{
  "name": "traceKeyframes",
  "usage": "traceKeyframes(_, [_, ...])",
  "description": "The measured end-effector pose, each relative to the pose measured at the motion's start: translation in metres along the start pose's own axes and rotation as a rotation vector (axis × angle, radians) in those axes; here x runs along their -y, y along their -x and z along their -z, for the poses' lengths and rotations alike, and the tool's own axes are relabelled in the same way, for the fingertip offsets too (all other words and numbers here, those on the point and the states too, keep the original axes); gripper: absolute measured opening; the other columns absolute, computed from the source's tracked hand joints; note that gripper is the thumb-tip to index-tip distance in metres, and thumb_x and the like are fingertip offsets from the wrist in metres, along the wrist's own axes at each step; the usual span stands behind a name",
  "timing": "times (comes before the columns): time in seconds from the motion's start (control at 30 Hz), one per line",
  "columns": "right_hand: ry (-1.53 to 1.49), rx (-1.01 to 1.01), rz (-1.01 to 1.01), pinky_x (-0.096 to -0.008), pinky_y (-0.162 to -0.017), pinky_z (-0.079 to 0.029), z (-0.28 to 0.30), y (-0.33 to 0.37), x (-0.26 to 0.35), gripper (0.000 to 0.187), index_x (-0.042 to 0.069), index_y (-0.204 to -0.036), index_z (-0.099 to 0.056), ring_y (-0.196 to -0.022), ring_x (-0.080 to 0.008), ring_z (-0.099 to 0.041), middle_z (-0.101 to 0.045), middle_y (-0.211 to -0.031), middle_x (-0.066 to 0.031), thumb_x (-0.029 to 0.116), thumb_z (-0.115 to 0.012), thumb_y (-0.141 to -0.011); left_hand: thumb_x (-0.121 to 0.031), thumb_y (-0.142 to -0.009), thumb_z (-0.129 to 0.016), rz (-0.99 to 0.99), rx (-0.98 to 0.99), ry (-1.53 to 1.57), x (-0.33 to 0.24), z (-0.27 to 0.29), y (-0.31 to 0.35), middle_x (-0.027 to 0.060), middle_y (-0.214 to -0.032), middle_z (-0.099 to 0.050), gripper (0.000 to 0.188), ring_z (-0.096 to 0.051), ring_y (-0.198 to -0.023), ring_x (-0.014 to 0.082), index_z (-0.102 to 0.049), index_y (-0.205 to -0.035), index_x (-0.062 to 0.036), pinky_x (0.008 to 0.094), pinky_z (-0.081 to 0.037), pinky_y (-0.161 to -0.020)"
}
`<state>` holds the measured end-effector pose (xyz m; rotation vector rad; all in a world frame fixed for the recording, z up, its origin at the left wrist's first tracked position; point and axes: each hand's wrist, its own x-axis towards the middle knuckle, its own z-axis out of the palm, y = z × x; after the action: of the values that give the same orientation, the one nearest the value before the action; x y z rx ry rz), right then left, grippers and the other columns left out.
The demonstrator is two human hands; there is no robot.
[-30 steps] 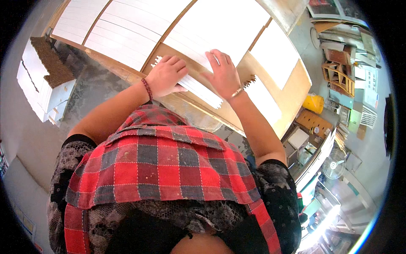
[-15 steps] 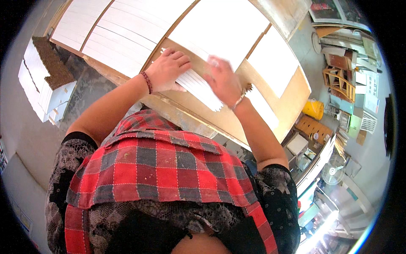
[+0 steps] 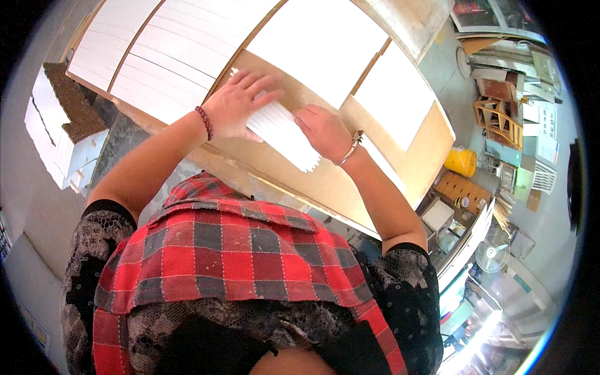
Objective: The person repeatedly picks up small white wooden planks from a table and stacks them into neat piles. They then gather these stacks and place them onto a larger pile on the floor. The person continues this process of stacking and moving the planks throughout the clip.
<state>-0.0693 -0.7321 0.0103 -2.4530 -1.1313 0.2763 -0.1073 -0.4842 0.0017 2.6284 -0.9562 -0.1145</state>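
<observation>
A bundle of narrow white strips [image 3: 285,139] lies side by side on the brown tabletop, its near ends uneven. My left hand [image 3: 242,103], with a dark red beaded bracelet at the wrist, rests across the far end of the bundle. Its fingers are spread and slightly blurred, and the thumb is on the near side. At the bundle's right edge is my right hand [image 3: 325,132], fingers drawn together and closed on the strips; the exact grip is partly hidden. A metal bracelet circles that wrist.
Large white panels [image 3: 319,47] cover much of the table [image 3: 350,200], with grooved white boards [image 3: 172,72] at the left. A white stack topped with brown material [image 3: 65,125] stands left of the table. To the right are a yellow bucket [image 3: 461,161] and a fan [image 3: 492,251].
My right hand has come down against the strips' right edge, and its fingers have closed. My left hand and the strips have shifted slightly left in view, as has the table.
</observation>
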Motion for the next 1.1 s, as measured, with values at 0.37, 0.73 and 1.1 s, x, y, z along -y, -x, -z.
traceKeyframes(0.37, [0.11, 0.136, -0.008, -0.0423, -0.082, -0.049, -0.004, -0.006, -0.015, 0.017, 0.003, -0.101, -0.059, -0.094, -0.0308, -0.059, -0.061, -0.096, -0.015, 0.008, -0.054, -0.085, -0.051, -0.059, -0.079, 0.041, 0.079, -0.015, -0.001, 0.007, -0.009, 0.0128, -0.145, -0.036, 0.094, -0.032, -0.135, 0.0299, -0.043, -0.137, -0.0126, 0.0489, -0.021, -0.114])
traceKeyframes(0.73, [-0.052, -0.126, -0.308, -0.0447, -0.083, -0.047, -0.04, 0.016, 0.022, 0.038, 0.002, -0.113, -0.054, -0.097, -0.0377, -0.055, -0.057, -0.106, -0.0181, 0.026, -0.062, -0.085, -0.049, -0.061, -0.078, -0.04, -0.004, -0.125, 0.014, -0.008, -0.009, 0.0103, -0.138, -0.046, 0.094, -0.035, -0.135, 0.0279, -0.041, -0.138, -0.0111, 0.0522, -0.015, -0.115])
traceKeyframes(1.1, [0.24, -0.092, -0.633, -0.0597, -0.1, -0.026, -0.054, 0.054, 0.106, 0.108, -0.004, -0.142, -0.025, -0.12, -0.0469, -0.032, -0.032, -0.136, -0.0284, 0.044, -0.081, -0.063, -0.039, -0.073, -0.071, -0.198, -0.232, 0.162, 0.003, 0.005, 0.026, 0.0079, -0.137, -0.047, 0.069, -0.041, -0.129, 0.0271, -0.048, -0.132, -0.0119, 0.0488, -0.025, -0.112])
